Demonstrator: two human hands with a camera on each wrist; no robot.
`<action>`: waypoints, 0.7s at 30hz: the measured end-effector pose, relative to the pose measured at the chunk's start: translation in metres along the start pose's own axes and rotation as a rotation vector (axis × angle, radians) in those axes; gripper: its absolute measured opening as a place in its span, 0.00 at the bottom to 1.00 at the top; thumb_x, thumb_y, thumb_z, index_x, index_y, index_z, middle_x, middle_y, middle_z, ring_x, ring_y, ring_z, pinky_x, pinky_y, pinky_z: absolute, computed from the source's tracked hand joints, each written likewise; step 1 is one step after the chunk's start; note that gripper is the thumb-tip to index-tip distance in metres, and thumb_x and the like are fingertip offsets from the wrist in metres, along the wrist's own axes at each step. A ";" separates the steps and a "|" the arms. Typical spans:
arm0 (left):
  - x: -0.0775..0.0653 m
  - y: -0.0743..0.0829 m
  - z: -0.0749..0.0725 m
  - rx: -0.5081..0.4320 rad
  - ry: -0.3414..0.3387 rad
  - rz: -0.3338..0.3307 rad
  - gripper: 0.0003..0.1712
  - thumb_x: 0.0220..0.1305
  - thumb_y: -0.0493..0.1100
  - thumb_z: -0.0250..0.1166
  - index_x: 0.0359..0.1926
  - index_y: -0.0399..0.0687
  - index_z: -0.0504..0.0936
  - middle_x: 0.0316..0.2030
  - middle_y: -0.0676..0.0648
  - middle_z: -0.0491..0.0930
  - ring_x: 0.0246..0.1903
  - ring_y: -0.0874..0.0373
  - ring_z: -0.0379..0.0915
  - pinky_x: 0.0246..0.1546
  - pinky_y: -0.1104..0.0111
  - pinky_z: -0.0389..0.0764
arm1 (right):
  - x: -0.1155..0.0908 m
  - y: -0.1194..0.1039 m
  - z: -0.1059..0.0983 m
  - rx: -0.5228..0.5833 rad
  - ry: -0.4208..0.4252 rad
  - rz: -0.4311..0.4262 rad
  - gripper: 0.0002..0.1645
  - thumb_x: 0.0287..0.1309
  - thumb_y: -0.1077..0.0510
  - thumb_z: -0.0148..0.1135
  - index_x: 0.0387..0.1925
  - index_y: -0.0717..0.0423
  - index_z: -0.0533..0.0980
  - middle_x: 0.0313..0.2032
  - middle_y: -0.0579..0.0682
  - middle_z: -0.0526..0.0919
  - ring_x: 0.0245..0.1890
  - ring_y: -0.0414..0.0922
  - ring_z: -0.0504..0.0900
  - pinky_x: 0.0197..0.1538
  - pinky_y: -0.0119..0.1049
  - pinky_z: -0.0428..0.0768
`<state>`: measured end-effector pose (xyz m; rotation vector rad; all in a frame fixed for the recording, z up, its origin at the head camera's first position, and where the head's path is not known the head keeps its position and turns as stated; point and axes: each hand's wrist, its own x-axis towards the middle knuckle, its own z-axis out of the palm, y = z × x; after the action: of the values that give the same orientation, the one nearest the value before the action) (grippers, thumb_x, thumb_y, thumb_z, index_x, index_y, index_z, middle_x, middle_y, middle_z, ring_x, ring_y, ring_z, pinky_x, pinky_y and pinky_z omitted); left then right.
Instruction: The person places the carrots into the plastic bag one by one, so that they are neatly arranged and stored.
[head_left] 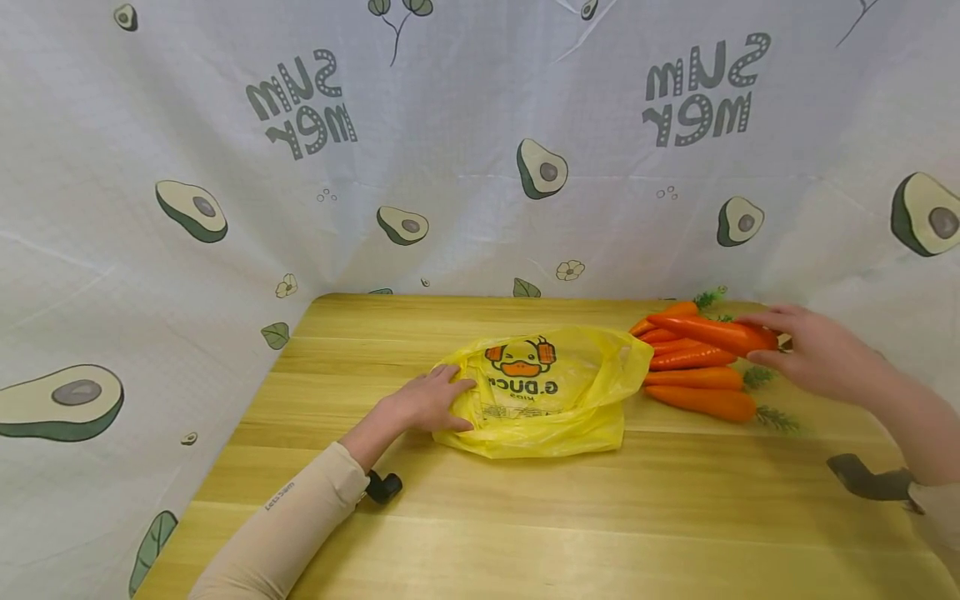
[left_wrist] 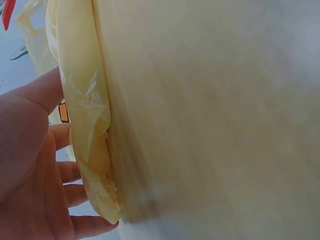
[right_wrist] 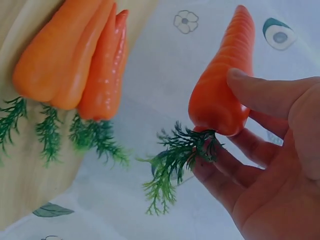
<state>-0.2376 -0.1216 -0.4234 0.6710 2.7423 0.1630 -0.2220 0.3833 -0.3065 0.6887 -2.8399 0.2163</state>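
My right hand (head_left: 828,354) holds an orange toy carrot (head_left: 716,332) by its thick end, thumb on one side and fingers on the other. In the right wrist view, the carrot (right_wrist: 222,75) points up with its green leafy top (right_wrist: 172,162) hanging down by the fingers. A yellow plastic bag (head_left: 540,433), printed with a duck, lies on the table. At its left end, my left hand (head_left: 427,404) rests with fingers spread. The left wrist view has the fingertips partly hidden behind a fold of the bag (left_wrist: 85,95).
Several more carrots (head_left: 697,404) lie heaped right of the bag, leafy tops toward the right. The wooden table (head_left: 480,533) ends at a white cloth (head_left: 465,167) printed with avocados. Dark wrist-camera pieces (head_left: 384,487) sit near both wrists.
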 end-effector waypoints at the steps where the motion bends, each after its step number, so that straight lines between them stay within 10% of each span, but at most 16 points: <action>1: 0.000 0.000 0.000 0.002 0.001 0.001 0.46 0.65 0.68 0.63 0.78 0.60 0.60 0.79 0.41 0.50 0.78 0.41 0.44 0.74 0.43 0.55 | 0.003 -0.002 -0.002 0.001 -0.006 -0.001 0.30 0.53 0.63 0.75 0.58 0.66 0.77 0.53 0.72 0.77 0.37 0.58 0.82 0.41 0.59 0.80; 9: 0.002 -0.001 0.001 0.015 -0.003 -0.003 0.46 0.65 0.68 0.63 0.78 0.60 0.60 0.79 0.41 0.49 0.78 0.42 0.44 0.74 0.44 0.56 | 0.023 -0.021 -0.008 0.005 -0.088 -0.003 0.25 0.58 0.61 0.72 0.57 0.62 0.79 0.51 0.64 0.82 0.36 0.48 0.77 0.38 0.46 0.79; 16: 0.001 0.000 -0.001 0.011 0.002 0.002 0.46 0.65 0.68 0.63 0.78 0.60 0.60 0.79 0.40 0.49 0.78 0.41 0.44 0.74 0.44 0.55 | 0.035 -0.030 -0.005 0.033 -0.199 -0.021 0.26 0.62 0.61 0.68 0.60 0.66 0.77 0.57 0.71 0.78 0.51 0.66 0.79 0.51 0.61 0.79; 21: -0.002 0.002 -0.003 -0.010 0.005 0.014 0.45 0.65 0.67 0.64 0.77 0.59 0.61 0.79 0.39 0.50 0.78 0.40 0.44 0.74 0.43 0.55 | 0.037 -0.030 -0.007 0.060 -0.231 0.004 0.30 0.64 0.62 0.66 0.65 0.69 0.71 0.54 0.66 0.77 0.36 0.49 0.78 0.41 0.44 0.80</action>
<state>-0.2363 -0.1211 -0.4200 0.6879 2.7407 0.1821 -0.2387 0.3419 -0.2879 0.7662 -3.0649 0.2381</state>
